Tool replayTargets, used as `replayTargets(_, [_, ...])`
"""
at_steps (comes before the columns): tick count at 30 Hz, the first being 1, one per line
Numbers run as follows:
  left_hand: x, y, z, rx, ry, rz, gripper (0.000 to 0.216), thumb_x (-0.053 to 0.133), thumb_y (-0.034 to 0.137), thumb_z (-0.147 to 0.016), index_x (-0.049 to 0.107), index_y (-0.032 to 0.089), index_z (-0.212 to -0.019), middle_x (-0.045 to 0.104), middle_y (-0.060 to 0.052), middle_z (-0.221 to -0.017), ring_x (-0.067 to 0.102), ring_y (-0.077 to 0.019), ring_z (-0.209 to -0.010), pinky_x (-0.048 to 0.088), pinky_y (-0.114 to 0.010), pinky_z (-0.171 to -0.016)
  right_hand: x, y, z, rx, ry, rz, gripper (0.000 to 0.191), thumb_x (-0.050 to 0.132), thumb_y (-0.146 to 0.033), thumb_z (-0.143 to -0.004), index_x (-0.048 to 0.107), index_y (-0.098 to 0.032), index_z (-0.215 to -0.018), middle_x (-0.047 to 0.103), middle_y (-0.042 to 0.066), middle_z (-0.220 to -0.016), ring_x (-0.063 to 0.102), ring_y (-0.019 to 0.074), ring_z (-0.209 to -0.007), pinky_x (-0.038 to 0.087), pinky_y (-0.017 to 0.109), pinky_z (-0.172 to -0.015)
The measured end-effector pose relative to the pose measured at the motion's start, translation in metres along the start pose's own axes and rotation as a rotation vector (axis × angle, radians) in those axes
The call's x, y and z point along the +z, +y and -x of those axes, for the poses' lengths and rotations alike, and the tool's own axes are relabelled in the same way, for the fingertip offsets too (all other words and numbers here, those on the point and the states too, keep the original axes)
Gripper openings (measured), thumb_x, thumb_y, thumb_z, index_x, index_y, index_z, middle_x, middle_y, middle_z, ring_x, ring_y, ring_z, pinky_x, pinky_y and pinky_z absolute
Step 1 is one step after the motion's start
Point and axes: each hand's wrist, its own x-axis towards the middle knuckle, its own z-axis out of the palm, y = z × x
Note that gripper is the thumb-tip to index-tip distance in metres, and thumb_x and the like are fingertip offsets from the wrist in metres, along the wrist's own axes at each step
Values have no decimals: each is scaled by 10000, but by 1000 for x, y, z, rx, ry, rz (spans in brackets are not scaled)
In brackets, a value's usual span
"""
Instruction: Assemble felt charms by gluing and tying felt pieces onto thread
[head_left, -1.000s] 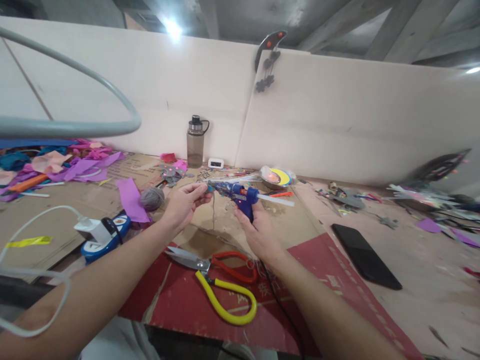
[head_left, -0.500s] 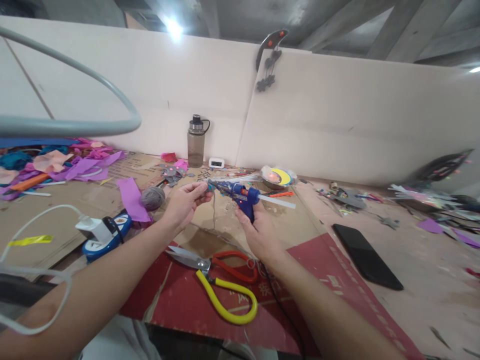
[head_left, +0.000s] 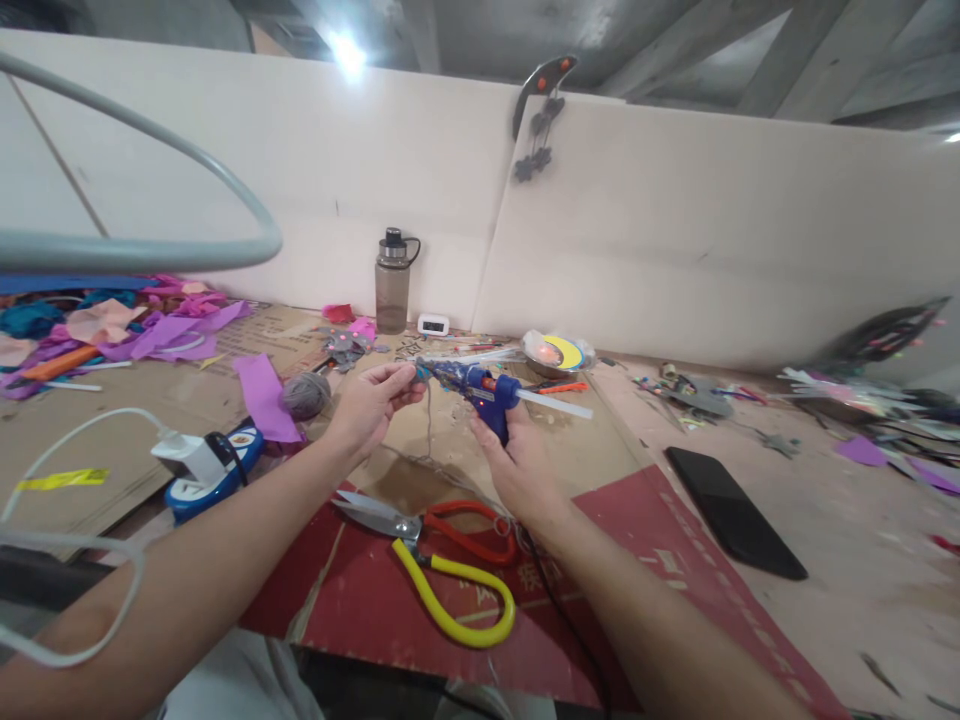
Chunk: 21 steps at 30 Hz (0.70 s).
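Observation:
My right hand (head_left: 514,455) is wrapped round the handle of a blue hot glue gun (head_left: 489,400), with a whitish glue stick (head_left: 556,404) poking out of its back end. The gun's nozzle points left, toward the fingertips of my left hand (head_left: 379,400). Those fingers pinch a small piece at the nozzle, too small to name; a thin grey yarn (head_left: 429,425) hangs below it. Under my hands, scissors (head_left: 442,560) with one red and one yellow handle lie with parted blades on the red cardboard (head_left: 352,620).
A grey yarn ball (head_left: 306,396) and a blue power strip (head_left: 214,488) with a white plug are on the left. A water bottle (head_left: 392,285) stands by the white partition. To the right lies a black phone (head_left: 733,510). A foil bowl (head_left: 556,355) sits behind the glue gun.

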Motion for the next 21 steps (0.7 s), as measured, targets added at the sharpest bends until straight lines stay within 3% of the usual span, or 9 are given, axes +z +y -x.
replayTargets(21, [0, 0, 0, 30, 2, 26, 233, 819, 291, -641, 698, 123, -748, 669, -22, -698, 629, -101, -644, 513, -240, -678, 0, -2, 0, 15, -6, -15, 411, 480, -348, -915, 520, -180, -1288, 660, 112, -1157, 610, 240, -1052, 475, 372, -906])
